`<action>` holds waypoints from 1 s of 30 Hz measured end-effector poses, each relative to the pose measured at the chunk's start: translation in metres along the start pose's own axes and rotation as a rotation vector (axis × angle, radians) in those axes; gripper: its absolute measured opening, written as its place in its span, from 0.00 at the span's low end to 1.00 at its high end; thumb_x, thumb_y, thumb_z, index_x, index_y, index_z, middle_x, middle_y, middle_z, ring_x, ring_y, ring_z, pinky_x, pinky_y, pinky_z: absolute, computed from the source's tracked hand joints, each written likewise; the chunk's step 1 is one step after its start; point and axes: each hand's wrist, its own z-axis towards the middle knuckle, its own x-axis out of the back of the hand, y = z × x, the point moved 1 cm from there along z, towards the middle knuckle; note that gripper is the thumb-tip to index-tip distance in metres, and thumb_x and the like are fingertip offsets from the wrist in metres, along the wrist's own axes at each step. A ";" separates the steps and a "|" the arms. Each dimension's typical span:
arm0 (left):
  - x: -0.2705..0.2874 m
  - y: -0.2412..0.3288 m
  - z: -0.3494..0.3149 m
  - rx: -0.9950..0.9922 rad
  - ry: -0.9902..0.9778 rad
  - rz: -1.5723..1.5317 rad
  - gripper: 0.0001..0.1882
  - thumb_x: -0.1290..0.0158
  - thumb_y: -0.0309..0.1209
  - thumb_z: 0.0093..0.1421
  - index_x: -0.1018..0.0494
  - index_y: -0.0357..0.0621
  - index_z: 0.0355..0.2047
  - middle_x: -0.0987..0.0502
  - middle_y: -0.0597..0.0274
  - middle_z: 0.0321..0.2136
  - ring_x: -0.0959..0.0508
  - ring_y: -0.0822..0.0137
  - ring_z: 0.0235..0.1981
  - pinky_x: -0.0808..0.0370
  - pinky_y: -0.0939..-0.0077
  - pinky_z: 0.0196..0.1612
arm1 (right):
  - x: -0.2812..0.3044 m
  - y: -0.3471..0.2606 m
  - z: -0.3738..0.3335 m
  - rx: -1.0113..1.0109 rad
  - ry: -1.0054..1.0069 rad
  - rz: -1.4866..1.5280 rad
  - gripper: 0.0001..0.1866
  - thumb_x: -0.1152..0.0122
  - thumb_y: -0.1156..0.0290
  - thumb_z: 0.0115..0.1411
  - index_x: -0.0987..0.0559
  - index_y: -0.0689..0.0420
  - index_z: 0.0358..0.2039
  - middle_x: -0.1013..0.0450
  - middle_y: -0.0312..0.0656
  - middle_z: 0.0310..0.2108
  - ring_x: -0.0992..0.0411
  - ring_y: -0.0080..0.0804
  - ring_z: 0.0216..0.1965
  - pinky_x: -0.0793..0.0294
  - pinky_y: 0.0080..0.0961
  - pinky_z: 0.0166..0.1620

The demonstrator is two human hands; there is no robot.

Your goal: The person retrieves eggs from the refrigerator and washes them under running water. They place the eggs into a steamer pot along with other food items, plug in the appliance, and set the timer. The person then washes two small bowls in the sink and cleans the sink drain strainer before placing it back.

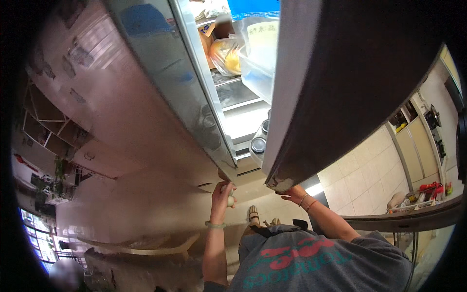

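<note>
My left hand (221, 193) is closed around pale, rounded things that look like eggs (230, 200), partly covered by the fingers. It is right at the lower end of the left refrigerator door (160, 78). On the other side, my right hand (295, 193) has its fingers stretched out and apart, at the bottom corner of the dark right refrigerator door (355, 63). Some of its fingertips are hard to make out there. Both doors stand partly open, and a lit interior shows between them.
Inside are a bag with yellow fruit (226, 57), a clear plastic bin (258, 78) and a blue package (254, 9). Round-lidded jars (258, 145) stand by the right door. A wooden bench (141, 248) is at lower left; kitchen cabinets (418, 151) line the far right.
</note>
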 end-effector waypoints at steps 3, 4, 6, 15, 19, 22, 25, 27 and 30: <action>-0.003 0.008 0.029 -0.033 -0.044 -0.056 0.20 0.50 0.48 0.63 0.32 0.46 0.45 0.26 0.62 0.34 0.26 0.75 0.22 0.31 0.82 0.18 | -0.021 -0.005 0.021 -0.077 0.014 0.074 0.10 0.51 0.64 0.58 0.26 0.55 0.36 0.26 0.41 0.41 0.28 0.33 0.49 0.32 0.34 0.47; -0.003 0.011 0.040 -0.013 -0.043 -0.072 0.20 0.51 0.49 0.63 0.32 0.47 0.45 0.26 0.63 0.34 0.26 0.75 0.22 0.31 0.82 0.18 | -0.029 -0.007 0.030 -0.095 0.009 0.103 0.09 0.51 0.65 0.58 0.26 0.55 0.35 0.26 0.41 0.40 0.28 0.34 0.49 0.32 0.35 0.47; -0.004 0.016 0.062 0.029 -0.041 -0.102 0.21 0.52 0.51 0.63 0.32 0.47 0.45 0.26 0.64 0.34 0.26 0.75 0.22 0.31 0.82 0.18 | -0.038 -0.011 0.043 -0.108 -0.047 0.195 0.06 0.50 0.66 0.57 0.28 0.53 0.30 0.28 0.40 0.40 0.29 0.35 0.50 0.34 0.36 0.49; -0.002 0.023 0.100 0.024 0.065 -0.130 0.17 0.55 0.48 0.65 0.31 0.49 0.43 0.25 0.65 0.34 0.24 0.74 0.20 0.30 0.83 0.15 | -0.085 -0.018 0.099 -0.037 -0.062 0.350 0.14 0.51 0.70 0.53 0.31 0.59 0.41 0.28 0.42 0.42 0.29 0.41 0.50 0.34 0.39 0.52; 0.004 0.019 0.100 0.007 0.047 -0.156 0.14 0.55 0.46 0.65 0.32 0.52 0.41 0.25 0.67 0.34 0.24 0.74 0.22 0.32 0.82 0.15 | -0.111 -0.031 0.106 -0.011 0.005 0.364 0.15 0.52 0.70 0.52 0.31 0.59 0.41 0.28 0.44 0.41 0.29 0.42 0.49 0.33 0.41 0.51; 0.004 0.019 0.102 0.067 0.060 -0.142 0.13 0.55 0.46 0.64 0.31 0.52 0.41 0.25 0.67 0.34 0.24 0.74 0.22 0.31 0.82 0.15 | -0.123 -0.037 0.113 -0.005 0.030 0.415 0.06 0.51 0.72 0.52 0.30 0.60 0.30 0.28 0.46 0.40 0.30 0.42 0.51 0.33 0.39 0.53; 0.001 0.015 0.109 0.056 0.071 -0.188 0.16 0.53 0.48 0.64 0.31 0.52 0.43 0.25 0.67 0.33 0.23 0.73 0.20 0.29 0.83 0.13 | -0.130 -0.043 0.125 0.030 0.032 0.441 0.05 0.51 0.72 0.52 0.31 0.60 0.29 0.28 0.47 0.37 0.29 0.44 0.48 0.33 0.40 0.52; -0.003 0.020 0.109 0.055 0.070 -0.182 0.15 0.54 0.47 0.64 0.31 0.52 0.41 0.26 0.67 0.32 0.23 0.74 0.20 0.29 0.83 0.14 | -0.130 -0.044 0.132 0.053 0.045 0.443 0.05 0.53 0.72 0.52 0.31 0.60 0.26 0.29 0.45 0.31 0.28 0.45 0.45 0.30 0.40 0.50; -0.003 0.023 0.104 0.048 0.063 -0.170 0.15 0.55 0.48 0.65 0.31 0.52 0.40 0.26 0.67 0.33 0.24 0.75 0.21 0.31 0.84 0.15 | -0.136 -0.046 0.131 0.076 0.036 0.443 0.06 0.54 0.72 0.52 0.32 0.60 0.23 0.31 0.44 0.27 0.28 0.47 0.43 0.29 0.39 0.48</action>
